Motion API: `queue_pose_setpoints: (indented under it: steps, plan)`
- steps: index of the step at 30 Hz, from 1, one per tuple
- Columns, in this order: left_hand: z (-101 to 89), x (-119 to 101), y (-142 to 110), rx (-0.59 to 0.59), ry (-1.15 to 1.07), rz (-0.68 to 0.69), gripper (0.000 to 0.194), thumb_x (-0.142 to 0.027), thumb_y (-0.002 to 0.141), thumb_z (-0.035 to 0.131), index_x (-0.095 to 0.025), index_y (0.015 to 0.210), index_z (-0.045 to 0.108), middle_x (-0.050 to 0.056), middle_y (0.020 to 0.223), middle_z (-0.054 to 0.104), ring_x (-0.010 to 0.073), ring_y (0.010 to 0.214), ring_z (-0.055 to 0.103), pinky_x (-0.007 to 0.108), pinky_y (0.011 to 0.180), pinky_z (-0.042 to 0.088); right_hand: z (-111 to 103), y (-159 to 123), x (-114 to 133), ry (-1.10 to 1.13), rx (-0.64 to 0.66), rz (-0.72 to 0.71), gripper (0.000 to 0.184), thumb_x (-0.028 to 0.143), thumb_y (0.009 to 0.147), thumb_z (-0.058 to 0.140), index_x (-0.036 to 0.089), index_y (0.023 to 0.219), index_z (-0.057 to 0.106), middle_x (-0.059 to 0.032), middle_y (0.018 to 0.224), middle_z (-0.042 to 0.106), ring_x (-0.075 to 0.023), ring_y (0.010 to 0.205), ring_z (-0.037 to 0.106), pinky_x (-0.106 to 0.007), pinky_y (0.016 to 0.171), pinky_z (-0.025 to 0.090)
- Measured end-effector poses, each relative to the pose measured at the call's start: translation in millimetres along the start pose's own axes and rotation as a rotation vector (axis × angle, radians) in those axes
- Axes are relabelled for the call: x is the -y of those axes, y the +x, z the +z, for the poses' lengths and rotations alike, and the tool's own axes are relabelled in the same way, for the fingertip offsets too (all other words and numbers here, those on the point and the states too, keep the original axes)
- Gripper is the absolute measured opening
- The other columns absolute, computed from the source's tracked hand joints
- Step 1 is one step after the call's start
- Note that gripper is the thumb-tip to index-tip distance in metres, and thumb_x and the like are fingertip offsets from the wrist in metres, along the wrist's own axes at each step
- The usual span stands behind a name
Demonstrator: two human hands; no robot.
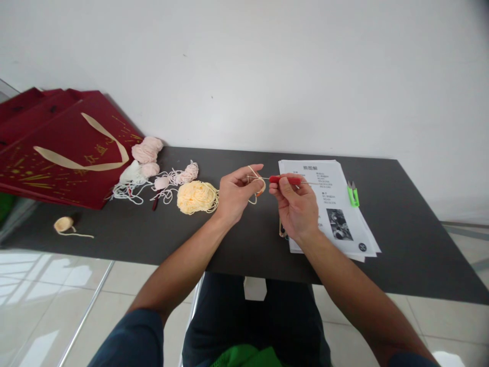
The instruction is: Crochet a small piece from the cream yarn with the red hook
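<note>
My right hand (296, 206) pinches a red-handled crochet hook (284, 179), held level above the dark table (412, 239) with its metal tip pointing left. My left hand (237, 193) is closed on pale yellow yarn looped over the index finger, with a small crocheted piece (260, 189) pinched just below the hook's tip. The strand runs left to a loose heap of yellow yarn (196, 197) beside that hand. Both hands hover a little above the table.
A stack of printed instruction sheets (336, 209) lies under my right hand, with green thread snips (353, 194) on its right edge. Pink and white yarn bundles (148, 163) lie at back left beside red gift bags (57, 148). A small beige yarn coil (64, 224) sits near the left front edge.
</note>
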State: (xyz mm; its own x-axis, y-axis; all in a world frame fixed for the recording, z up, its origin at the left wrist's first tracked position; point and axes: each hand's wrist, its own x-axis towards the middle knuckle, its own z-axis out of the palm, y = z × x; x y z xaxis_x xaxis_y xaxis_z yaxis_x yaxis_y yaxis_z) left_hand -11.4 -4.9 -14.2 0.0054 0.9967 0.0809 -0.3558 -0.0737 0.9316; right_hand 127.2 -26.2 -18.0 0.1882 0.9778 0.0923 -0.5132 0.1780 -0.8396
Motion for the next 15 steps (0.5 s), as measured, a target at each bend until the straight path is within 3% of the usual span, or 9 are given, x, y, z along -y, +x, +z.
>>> queue_pose_setpoints:
  steps: [5, 8, 11, 15]
  plan:
    - [1.6, -2.2, -2.7, 0.010, 0.033, 0.002, 0.043, -0.023, 0.071, 0.088, -0.024, 0.113, 0.080, -0.002, 0.079, 0.071, 0.0088, 0.065, 0.062, 0.023, 0.063, 0.051, 5.6, -3.4, 2.6, -0.059, 0.012, -0.041, 0.019, 0.032, 0.082, 0.086, 0.023, 0.091, 0.072, 0.0018, 0.082, 0.082, -0.0127, 0.065, 0.076, -0.028, 0.068, 0.070]
    - [2.5, -2.8, -3.5, 0.010, -0.011, 0.001, 0.040, -0.026, 0.072, 0.088, -0.023, 0.112, 0.081, -0.001, 0.081, 0.073, 0.0097, 0.068, 0.064, 0.025, 0.066, 0.053, 5.9, -8.2, 3.4, -0.174, -0.014, -0.142, 0.014, 0.030, 0.086, 0.082, 0.024, 0.094, 0.074, 0.0006, 0.084, 0.082, -0.0143, 0.068, 0.078, -0.030, 0.071, 0.070]
    - [3.5, -3.1, -3.0, 0.005, -0.093, -0.006, 0.039, -0.025, 0.072, 0.089, -0.024, 0.110, 0.080, -0.001, 0.082, 0.075, 0.0092, 0.069, 0.065, 0.024, 0.069, 0.053, 3.1, -15.2, 3.1, -0.387, 0.010, -0.329, 0.012, 0.026, 0.091, 0.078, 0.026, 0.103, 0.078, -0.0017, 0.092, 0.083, -0.0163, 0.076, 0.079, -0.034, 0.077, 0.070]
    - [5.3, -4.7, -1.7, -0.003, -0.231, -0.066, 0.046, -0.022, 0.070, 0.091, -0.026, 0.114, 0.078, -0.002, 0.082, 0.077, 0.0092, 0.075, 0.068, 0.025, 0.076, 0.053, -4.6, -19.3, 0.9, -0.654, 0.155, -0.720, 0.035, 0.012, 0.088, 0.077, 0.034, 0.114, 0.080, -0.0034, 0.115, 0.083, -0.0210, 0.097, 0.081, -0.041, 0.087, 0.070]
